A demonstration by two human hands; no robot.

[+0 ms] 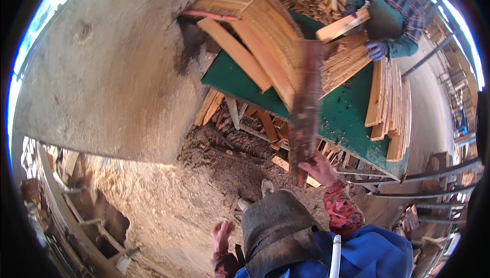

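My right hand (320, 170), in a red patterned sleeve, grips the lower end of a long board with dark bark on its face (304, 119). The board stands out away from me over the near edge of a green table (245, 76), and motion blurs it. Low beside my dark apron (273, 227), my left hand (222, 234) holds nothing, its fingers loosely bent and apart. Beyond the bark board lies a stack of sawn planks (273, 28), partly hidden behind it.
Across the table a person in a green apron (385, 17) holds a short board (343, 25). More planks (390, 104) lie on the table's right side. A large grey slab-like surface (112, 74) fills the left. Sawdust (168, 206) and bark scraps cover the ground; metal rails (429, 176) run at right.
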